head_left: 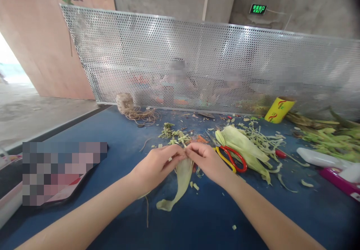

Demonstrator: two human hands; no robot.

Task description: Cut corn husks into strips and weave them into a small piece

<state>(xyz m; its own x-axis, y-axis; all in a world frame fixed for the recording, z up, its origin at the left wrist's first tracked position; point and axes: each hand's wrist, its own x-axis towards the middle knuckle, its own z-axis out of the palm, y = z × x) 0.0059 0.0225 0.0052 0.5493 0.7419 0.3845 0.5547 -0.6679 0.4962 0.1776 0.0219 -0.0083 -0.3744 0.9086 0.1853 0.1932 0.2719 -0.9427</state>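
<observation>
My left hand point(161, 164) and my right hand point(206, 160) meet over the middle of the blue table, fingertips pinched close together. Between them hangs a pale green corn husk point(182, 182), its lower end curling toward me. Both hands are closed at the husk's top; the exact grip is partly hidden by the fingers. Just beyond the fingertips lie small woven green pieces point(174, 134). Beside my right hand rest scissors point(234, 159) with red and yellow handles, next to a larger bundle of pale husks point(244, 145).
A ball of twine point(143, 116) lies near the perforated metal screen point(157, 55). A yellow roll point(279, 109) stands at the back right, near green husks point(332, 141). A white and purple tool point(337, 167) sits at right; a blurred flat object point(64, 175) lies left. Shreds litter the blue table point(208, 220).
</observation>
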